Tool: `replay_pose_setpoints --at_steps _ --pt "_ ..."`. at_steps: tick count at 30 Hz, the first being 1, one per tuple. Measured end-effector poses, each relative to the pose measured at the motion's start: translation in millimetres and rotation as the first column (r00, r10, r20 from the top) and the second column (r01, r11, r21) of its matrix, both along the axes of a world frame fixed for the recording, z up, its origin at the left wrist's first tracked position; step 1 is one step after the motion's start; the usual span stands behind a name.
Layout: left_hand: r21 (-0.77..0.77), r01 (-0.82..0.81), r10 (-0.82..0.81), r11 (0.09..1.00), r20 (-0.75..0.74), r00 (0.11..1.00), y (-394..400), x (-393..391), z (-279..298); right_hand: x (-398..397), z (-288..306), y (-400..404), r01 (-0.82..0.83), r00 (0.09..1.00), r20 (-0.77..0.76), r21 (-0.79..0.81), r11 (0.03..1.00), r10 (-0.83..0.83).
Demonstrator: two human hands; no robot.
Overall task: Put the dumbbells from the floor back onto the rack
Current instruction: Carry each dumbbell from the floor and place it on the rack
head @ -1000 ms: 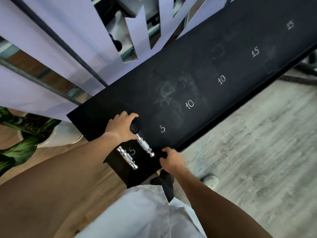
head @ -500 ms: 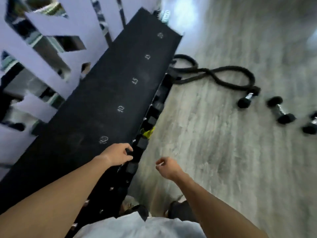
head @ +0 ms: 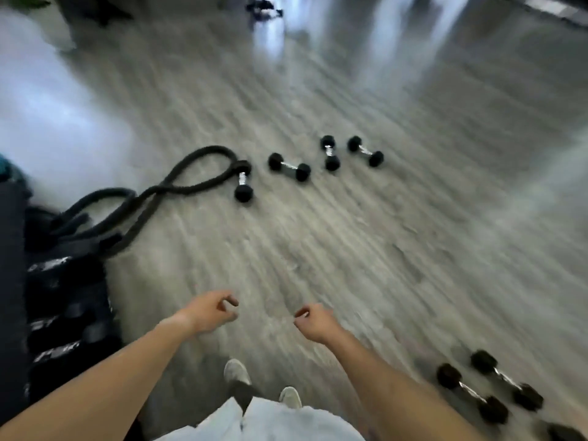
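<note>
Several black hex dumbbells with chrome handles lie on the grey wood floor ahead: one point(head: 243, 183) beside the rope's loop, one point(head: 289, 167) to its right, then two more point(head: 329, 153) point(head: 365, 151). Two larger dumbbells point(head: 471, 393) point(head: 506, 380) lie at the lower right. The black rack point(head: 60, 310) shows blurred at the left edge. My left hand point(head: 212, 311) and my right hand point(head: 315, 321) hang in front of me over bare floor, fingers loosely curled, holding nothing. The whole view is motion-blurred.
A thick black battle rope point(head: 178, 183) snakes from the rack's end across the floor to the nearest dumbbell. My two shoes point(head: 237, 372) are at the bottom centre. Another dark object point(head: 563, 432) shows at the bottom right corner.
Both hands left the small dumbbell on the rack top and came away with nothing in them. My view swung right from the rack to the floor with the dumbbells.
</note>
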State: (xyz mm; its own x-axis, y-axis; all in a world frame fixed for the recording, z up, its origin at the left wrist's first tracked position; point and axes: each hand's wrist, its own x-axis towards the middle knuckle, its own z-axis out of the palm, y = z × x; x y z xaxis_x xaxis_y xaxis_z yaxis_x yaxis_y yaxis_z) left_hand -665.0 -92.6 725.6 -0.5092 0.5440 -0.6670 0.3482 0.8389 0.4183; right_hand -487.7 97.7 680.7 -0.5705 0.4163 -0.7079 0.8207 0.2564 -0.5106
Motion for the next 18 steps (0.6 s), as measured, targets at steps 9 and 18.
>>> replay_pose_setpoints --at_steps 9,18 --pt "0.018 0.484 -0.485 0.875 0.028 0.874 234 -6 -25 77 -11 127 0.509 0.860 0.037 0.015 0.861 -0.509" --pt "0.036 0.876 -0.875 0.482 0.082 0.478 432 41 -35 116 -13 179 0.881 0.472 0.028 0.029 0.473 -0.881"
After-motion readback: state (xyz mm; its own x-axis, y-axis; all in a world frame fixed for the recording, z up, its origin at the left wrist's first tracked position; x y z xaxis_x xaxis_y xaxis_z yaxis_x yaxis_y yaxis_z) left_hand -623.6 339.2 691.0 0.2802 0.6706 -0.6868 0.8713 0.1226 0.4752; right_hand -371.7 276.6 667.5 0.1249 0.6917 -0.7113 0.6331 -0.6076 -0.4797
